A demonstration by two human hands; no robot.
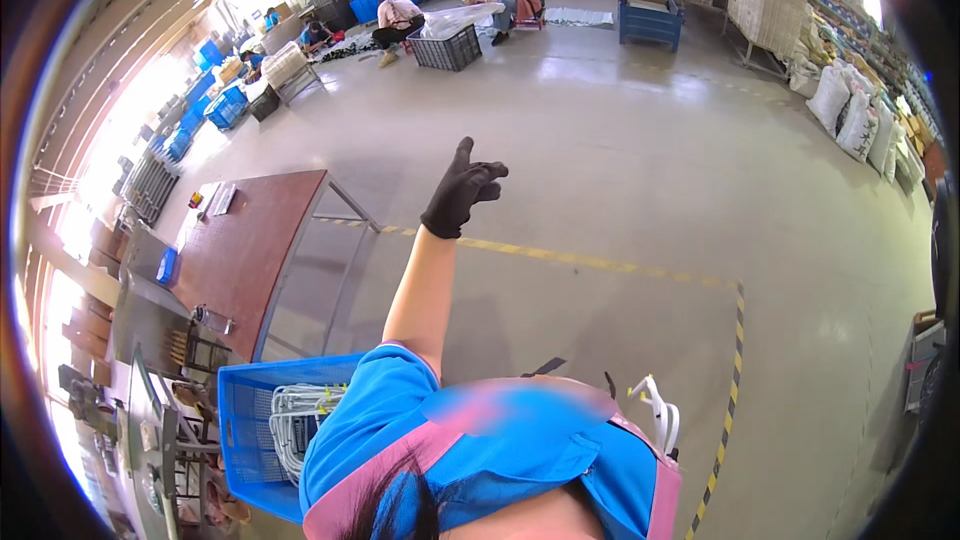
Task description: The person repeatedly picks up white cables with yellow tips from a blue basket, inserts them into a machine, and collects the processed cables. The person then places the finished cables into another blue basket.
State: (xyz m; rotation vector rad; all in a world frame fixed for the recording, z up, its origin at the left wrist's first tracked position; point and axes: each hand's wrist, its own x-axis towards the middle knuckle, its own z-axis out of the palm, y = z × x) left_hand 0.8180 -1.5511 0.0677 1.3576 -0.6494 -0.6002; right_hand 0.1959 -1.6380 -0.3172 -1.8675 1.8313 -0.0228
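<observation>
- Fingers [465,148] of the L hand [460,198], dark-gloved: one sticks out straight ahead, the others half-bent to the R, loosely apart, gripping nothing that shows.
- L arm's out at full stretch, bare below the blue sleeve [375,395], hand up over the floor [600,160].
- R hand's out of view, so can't tell what its fingers are doing.
- Nearest thing to the L hand: red-brown table [255,235], off to its L, well apart, w/ papers [224,201] and a clear container [214,320] on top.
- Down L, beside the torso: blue crate [285,372] w/ white wire frames [295,430] inside.
- White curved pieces [657,415] poke out by the R side of the body; can't tell what, if anything, holds them.
- Yellow-and-black tape [560,254] runs across the floor, turns a corner, comes back down R.
- Far bkgd: two seated people either side of a dark crate [447,52] w/ clear plastic on it; blue bin [650,22] R of them, white sacks [845,105] far R.
</observation>
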